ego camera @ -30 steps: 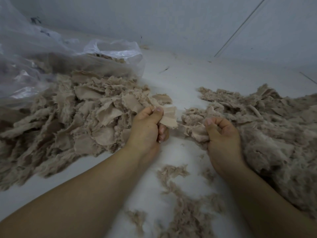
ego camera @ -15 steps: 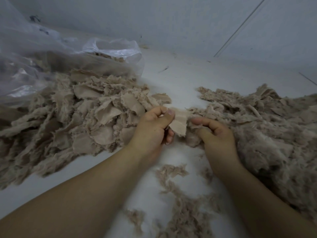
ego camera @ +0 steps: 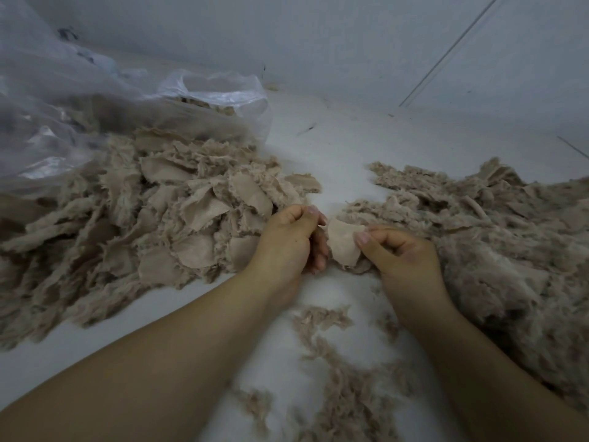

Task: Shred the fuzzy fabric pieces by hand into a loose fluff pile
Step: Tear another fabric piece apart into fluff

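Between my hands is one small beige fabric piece [ego camera: 341,242], its smooth backing turned up. My left hand [ego camera: 291,236] pinches its left edge with thumb and fingers. My right hand [ego camera: 400,253] pinches its right edge, fingers curled. To the left lies a heap of whole fuzzy fabric pieces [ego camera: 143,224]. On the right spreads a loose fluff pile [ego camera: 497,237], touching my right hand.
A clear plastic bag [ego camera: 105,106] with more fabric inside lies at the back left, open toward the heap. Scattered fluff tufts [ego camera: 331,352] dot the white surface [ego camera: 334,148] between my forearms. A pale wall runs along the back.
My right hand has let go of the torn fluff by the pile and taken the right edge of the piece. My left hand has shifted the piece toward the right hand.
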